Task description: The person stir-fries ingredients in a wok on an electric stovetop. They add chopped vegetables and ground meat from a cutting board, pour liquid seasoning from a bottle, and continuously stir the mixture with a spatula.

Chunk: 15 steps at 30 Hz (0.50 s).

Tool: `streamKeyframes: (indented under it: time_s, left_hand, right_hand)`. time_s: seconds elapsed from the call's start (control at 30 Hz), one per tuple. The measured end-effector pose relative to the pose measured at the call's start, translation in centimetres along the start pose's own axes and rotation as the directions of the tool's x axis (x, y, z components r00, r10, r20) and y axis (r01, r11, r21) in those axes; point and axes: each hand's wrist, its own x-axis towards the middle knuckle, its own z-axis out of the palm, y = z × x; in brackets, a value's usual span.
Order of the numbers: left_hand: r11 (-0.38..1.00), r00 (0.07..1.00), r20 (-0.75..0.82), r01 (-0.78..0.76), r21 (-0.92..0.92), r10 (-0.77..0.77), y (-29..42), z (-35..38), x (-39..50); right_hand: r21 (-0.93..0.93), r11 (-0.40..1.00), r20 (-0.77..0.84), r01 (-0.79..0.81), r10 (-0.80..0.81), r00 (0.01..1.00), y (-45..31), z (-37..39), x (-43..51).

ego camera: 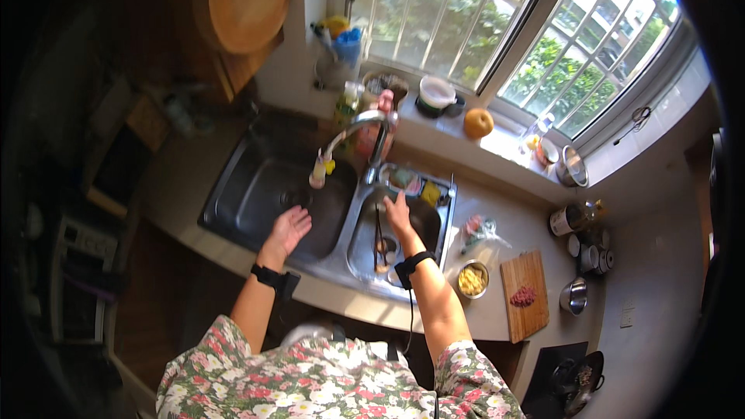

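Palm up and fingers spread, my left hand [288, 231] hangs empty over the large sink basin [262, 198]. My right hand [398, 213] is over the smaller basin [428, 222], fingers pointing to its back edge; no held object shows. Dark chopsticks [378, 233] stand in that small basin, left of my right wrist. A curved metal faucet [379, 128] rises behind the divider, its nozzle [318, 174] above the large basin. A yellow sponge [430, 192] and a dish with soap-like pieces [400, 179] sit on the back rim.
Right of the sink are a plastic bag [483, 231], a metal bowl of yellow pieces [472, 279] and a wooden cutting board [515, 323] with chopped red meat [522, 296]. A wok [585, 381] stands at lower right. A round yellow-brown fruit [478, 123] rests on the windowsill.
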Motion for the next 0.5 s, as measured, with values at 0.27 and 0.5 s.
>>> streamKeyframes:
  time_s: [0.27,0.5]
  left_hand:
    - [0.977,0.993,0.07,0.106,-0.185,-0.094,-0.1,-0.5,7.8]
    - [0.933,0.983,0.123,0.167,-0.319,-0.134,-0.7,1.0,14.6]
  right_hand:
    - [-0.184,0.981,-0.026,0.059,-0.065,0.998,-4.7,4.3,3.4]
    - [-0.294,0.956,-0.097,-0.014,-0.015,0.995,-6.3,4.9,2.3]
